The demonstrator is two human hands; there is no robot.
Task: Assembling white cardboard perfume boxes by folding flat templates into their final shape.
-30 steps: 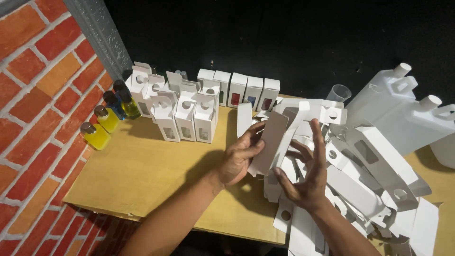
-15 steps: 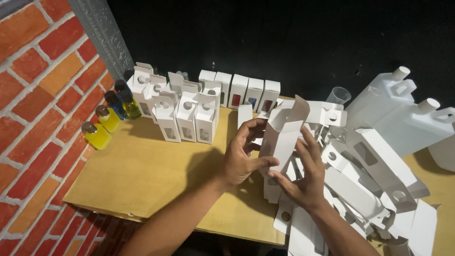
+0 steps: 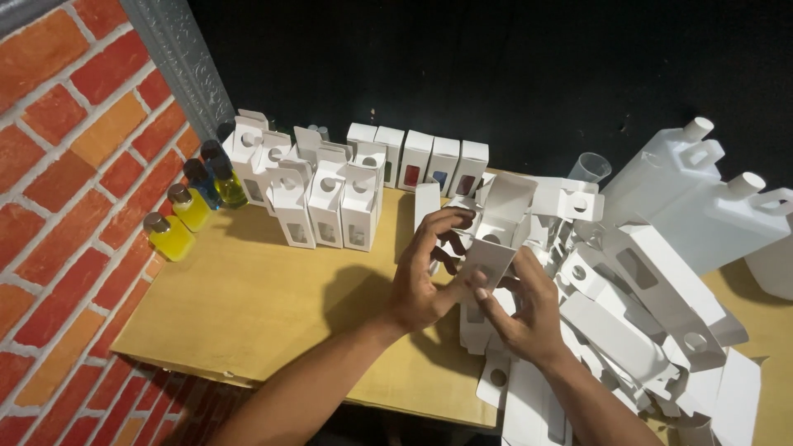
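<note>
four bottles (image 3: 188, 208), two jugs (image 3: 710, 202), one cup (image 3: 589, 168)

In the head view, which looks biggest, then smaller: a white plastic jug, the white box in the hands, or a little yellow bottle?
1. White plastic jug, largest.
2. White cardboard box with round hole, held by both hands; nearer the camera, so it may look enlarged.
3. Small yellow liquid bottle, smallest.

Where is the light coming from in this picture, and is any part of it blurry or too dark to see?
Head view: light from above right, since the left hand throws a shadow leftward onto the wooden table; the backdrop is near black; the white jugs look bright; the folded carton is fairly sharp.
</note>
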